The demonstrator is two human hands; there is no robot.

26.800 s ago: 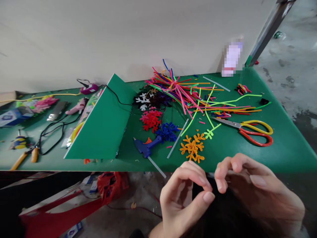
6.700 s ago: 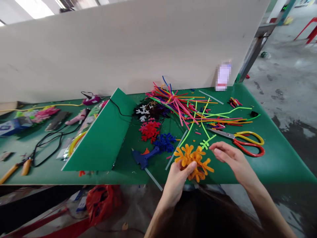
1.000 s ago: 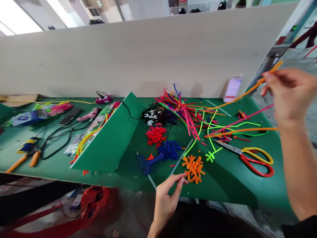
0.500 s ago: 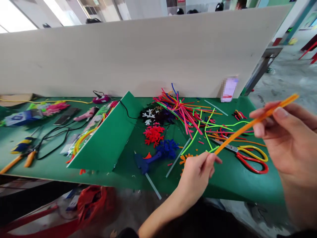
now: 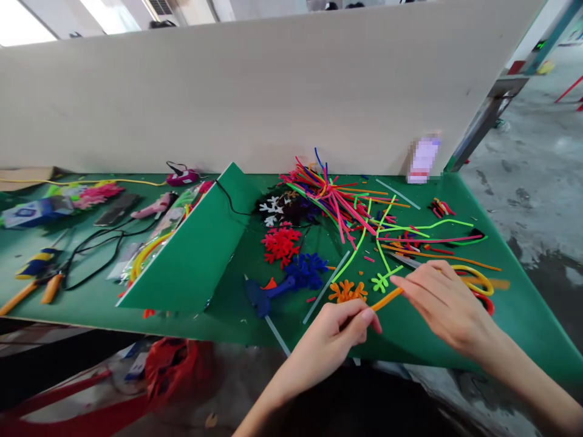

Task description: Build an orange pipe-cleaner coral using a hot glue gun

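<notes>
An orange pipe cleaner (image 5: 387,299) runs between my two hands, above the front of the green table. My left hand (image 5: 339,331) is closed round its lower end. Farther right, my right hand (image 5: 449,306) pinches it, and its blurred free end sticks out past the knuckles. Under the right hand lie scissors (image 5: 471,274) with yellow and red handles, partly covered. Just beyond my left hand are an orange branched piece (image 5: 348,291) and a small lime green one (image 5: 379,282). A blue glue gun (image 5: 262,297) rests on the table to the left.
A bundle of coloured pipe cleaners (image 5: 325,194) lies at the back middle. Red (image 5: 281,244) and blue (image 5: 307,272) branched pieces sit left of it. A slanted green board (image 5: 182,261) stands at left. A phone (image 5: 423,159) leans on the white partition (image 5: 255,97).
My right hand has come down and left, closer to my left hand, and now covers part of the scissors. Both hands still hold the orange pipe cleaner. The view has shifted slightly.
</notes>
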